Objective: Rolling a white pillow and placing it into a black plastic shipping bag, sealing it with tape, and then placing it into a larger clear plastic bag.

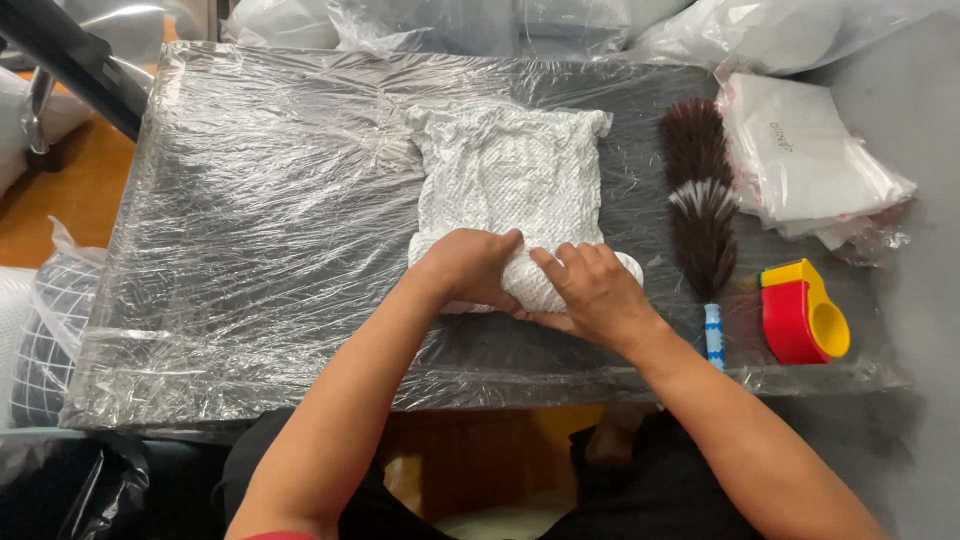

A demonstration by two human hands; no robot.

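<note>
A white crinkled garment lies flat in the middle of a table wrapped in clear plastic film. Its near end is rolled up into a thick fold. My left hand grips the left side of that roll, fingers curled over it. My right hand presses on the right side of the roll, fingers bent over the cloth. Both hands touch each other's side over the roll.
A brown and white feather duster with a blue handle lies to the right of the garment. A red and yellow tape dispenser sits at the right near edge. Bagged white items lie far right. More plastic bags line the far edge.
</note>
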